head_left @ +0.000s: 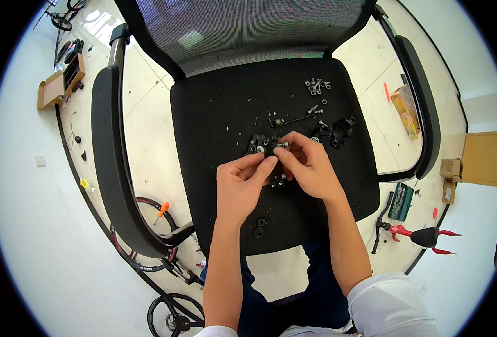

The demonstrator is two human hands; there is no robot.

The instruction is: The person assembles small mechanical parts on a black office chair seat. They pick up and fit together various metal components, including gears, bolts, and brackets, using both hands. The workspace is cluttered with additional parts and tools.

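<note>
Fingertips: both hands meet over the middle of the chair seat (pixel 214 112); the left hand (pixel 240 182) pinches a small black part (pixel 258 145) from below and the side, thumb and forefinger closed on it.
Right hand (pixel 307 165): its thumb and forefinger are closed on a small silver bolt (pixel 282 144), whose tip points into the black part.
Where the piece lies: lifted just off the seat, between the two sets of fingertips, touching both.
Progress: judging by the layout, the fitting is partway along; the bolt looks started but not seated, though how deep it sits is too small to tell.
Still loose: another small black piece (pixel 278 180) just under the hands, a black ring-like piece (pixel 259 227) near the front edge, a black clamp cluster (pixel 338 130) to the right, a thin bent rod (pixel 293 119) behind the fingers, and a heap of silver nuts and washers (pixel 316 85) further back.
Surroundings: an orange-handled screwdriver (pixel 162 210) lies on the floor to the left, red-handled pliers (pixel 422 236) and a green bit case (pixel 401 201) to the right.
</note>
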